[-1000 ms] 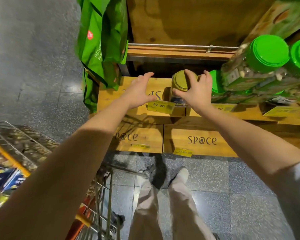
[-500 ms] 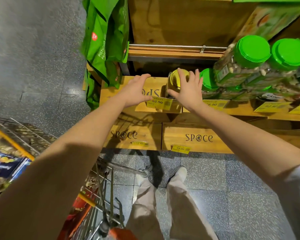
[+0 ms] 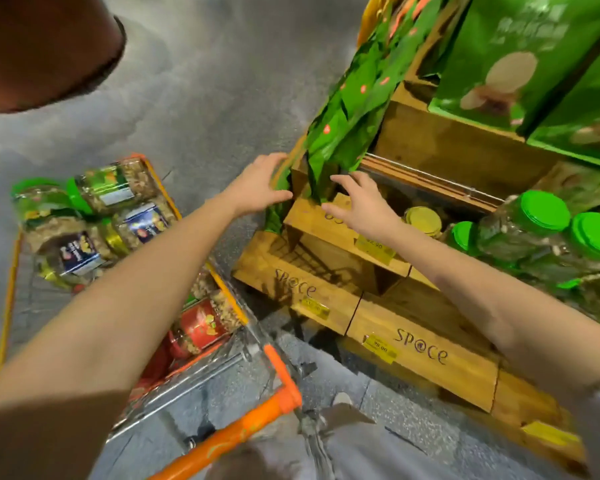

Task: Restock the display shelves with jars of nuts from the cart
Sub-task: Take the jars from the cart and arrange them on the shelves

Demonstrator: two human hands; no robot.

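Green bags point(image 3: 343, 109) smear with blur; jar labels are unreadable to me. My left hand point(image 3: 257, 185) and right hand point(image 3: 361, 206) hover spread-fingered, holding nothing, over the wooden shelf point(image 3: 312, 220) corner. The gold-lidded jar point(image 3: 423, 220) stands on it beside my right hand; other jars point(image 3: 77, 251) lie in the cart point(image 3: 281, 393).

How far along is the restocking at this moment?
Done: a gold-lidded jar stands on the shelf beside green-lidded jars. In hand: nothing; left hand and right hand are both open and empty. Left: several nut jars lie in the cart.
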